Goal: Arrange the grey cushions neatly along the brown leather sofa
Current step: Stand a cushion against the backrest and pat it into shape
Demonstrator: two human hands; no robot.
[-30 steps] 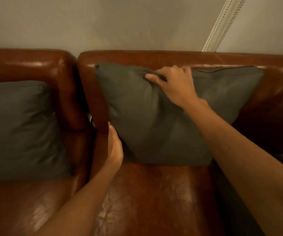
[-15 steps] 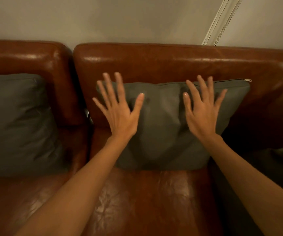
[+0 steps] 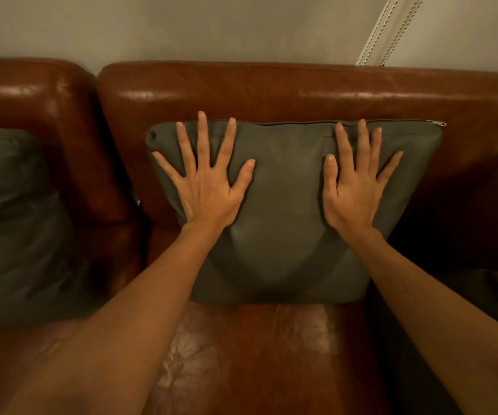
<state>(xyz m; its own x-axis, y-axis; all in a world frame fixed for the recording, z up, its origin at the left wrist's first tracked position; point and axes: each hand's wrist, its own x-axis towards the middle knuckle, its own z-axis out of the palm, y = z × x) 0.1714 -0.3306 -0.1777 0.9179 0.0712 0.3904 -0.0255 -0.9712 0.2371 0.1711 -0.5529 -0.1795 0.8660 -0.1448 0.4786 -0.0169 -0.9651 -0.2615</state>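
Left hand (image 3: 209, 193), right hand (image 3: 354, 194) flat, fingers (image 3: 201, 136) splayed.

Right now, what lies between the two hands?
In the head view, only bare grey fabric of the middle cushion lies between the left hand and the right hand; both press flat on it.

The middle cushion (image 3: 283, 223) stands on the sofa (image 3: 265, 354) seat right in front of me, leaning back against the backrest, zip edge on top. My left hand (image 3: 209, 193) lies flat on its left half, my right hand (image 3: 352, 196) flat on its right half, fingers pointing up toward the top edge. Off to my left, a second cushion (image 3: 17, 229) sits on the next seat, against its own backrest. Behind the sofa is the wall (image 3: 212, 28), with cords (image 3: 388, 28) hanging at upper right.
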